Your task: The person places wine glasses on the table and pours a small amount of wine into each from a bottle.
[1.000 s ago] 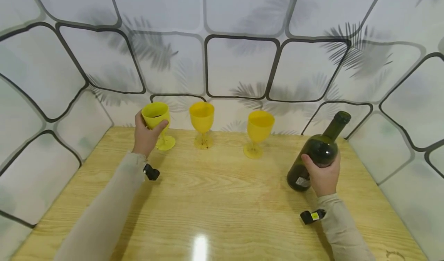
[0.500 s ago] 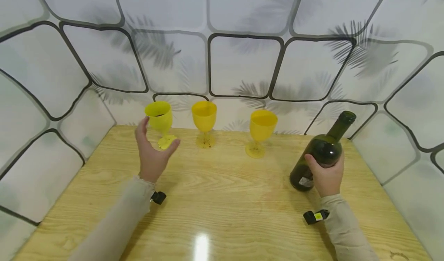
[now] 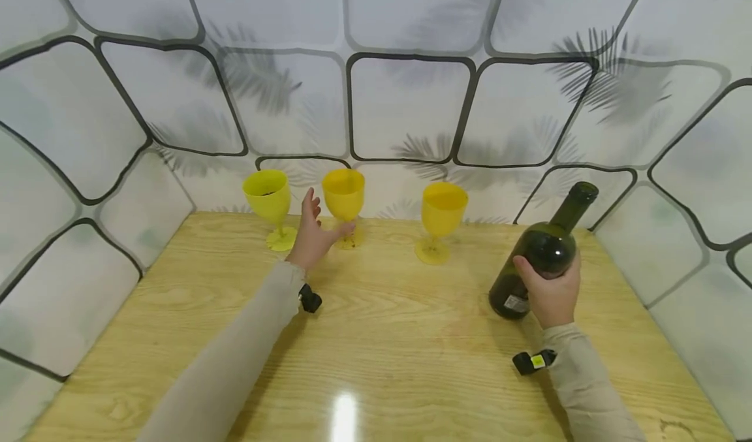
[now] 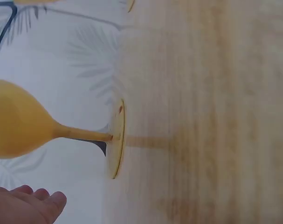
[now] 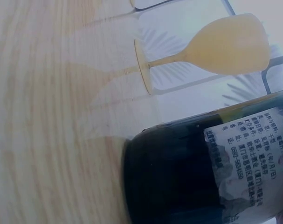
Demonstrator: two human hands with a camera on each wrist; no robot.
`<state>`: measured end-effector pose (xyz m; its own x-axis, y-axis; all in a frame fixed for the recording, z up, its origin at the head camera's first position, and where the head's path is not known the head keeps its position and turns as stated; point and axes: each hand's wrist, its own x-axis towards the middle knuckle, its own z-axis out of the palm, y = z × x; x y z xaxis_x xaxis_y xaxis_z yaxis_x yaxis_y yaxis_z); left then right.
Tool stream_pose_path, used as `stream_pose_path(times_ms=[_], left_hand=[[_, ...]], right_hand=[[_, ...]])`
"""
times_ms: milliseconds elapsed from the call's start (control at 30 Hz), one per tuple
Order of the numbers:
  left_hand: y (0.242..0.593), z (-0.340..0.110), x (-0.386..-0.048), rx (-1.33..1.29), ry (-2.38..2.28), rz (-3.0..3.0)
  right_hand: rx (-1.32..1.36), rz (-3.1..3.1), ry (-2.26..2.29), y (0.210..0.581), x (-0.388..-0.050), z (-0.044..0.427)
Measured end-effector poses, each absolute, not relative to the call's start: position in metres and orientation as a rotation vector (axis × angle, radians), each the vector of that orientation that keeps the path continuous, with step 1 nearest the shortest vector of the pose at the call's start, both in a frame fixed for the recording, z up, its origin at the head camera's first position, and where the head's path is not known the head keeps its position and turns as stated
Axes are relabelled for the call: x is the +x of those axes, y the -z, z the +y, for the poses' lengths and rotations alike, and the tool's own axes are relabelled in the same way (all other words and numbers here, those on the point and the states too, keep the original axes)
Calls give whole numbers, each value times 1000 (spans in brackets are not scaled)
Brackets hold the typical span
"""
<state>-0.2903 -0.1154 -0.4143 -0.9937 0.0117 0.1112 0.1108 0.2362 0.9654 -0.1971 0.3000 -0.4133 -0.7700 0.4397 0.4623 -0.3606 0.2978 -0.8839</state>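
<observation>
Your left hand (image 3: 315,235) is spread beside the middle yellow cup (image 3: 343,197) on the worktop (image 3: 382,337); your right hand (image 3: 554,295) grips the tilted bottle (image 3: 543,249). Best hold the cup softly, bottle steady.

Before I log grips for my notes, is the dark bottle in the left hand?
No, the right hand grips the dark bottle; the left hand is near the middle goblet.

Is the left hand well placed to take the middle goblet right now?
Most likely yes. The left hand holds nothing and is close by the middle goblet, and the left wrist view shows nothing between them. The greenish-yellow goblet stands on the hand's other side, seemingly out of the way.
</observation>
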Motion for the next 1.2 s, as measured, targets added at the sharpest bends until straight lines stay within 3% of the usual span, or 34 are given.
stream_pose_path(times_ms=[200,467,1200], left_hand=[[415,-113,-313,-116,1982,-2336],[410,-107,-316,-182,1962,-2325],[416,-84,-262,-398,2004,-2387]], right_hand=[[-93,-1927,-1530,412,-197,300],[-61,-1918,-1530,412,-197,299],[-40,-1872,-1554,416,-202,303]])
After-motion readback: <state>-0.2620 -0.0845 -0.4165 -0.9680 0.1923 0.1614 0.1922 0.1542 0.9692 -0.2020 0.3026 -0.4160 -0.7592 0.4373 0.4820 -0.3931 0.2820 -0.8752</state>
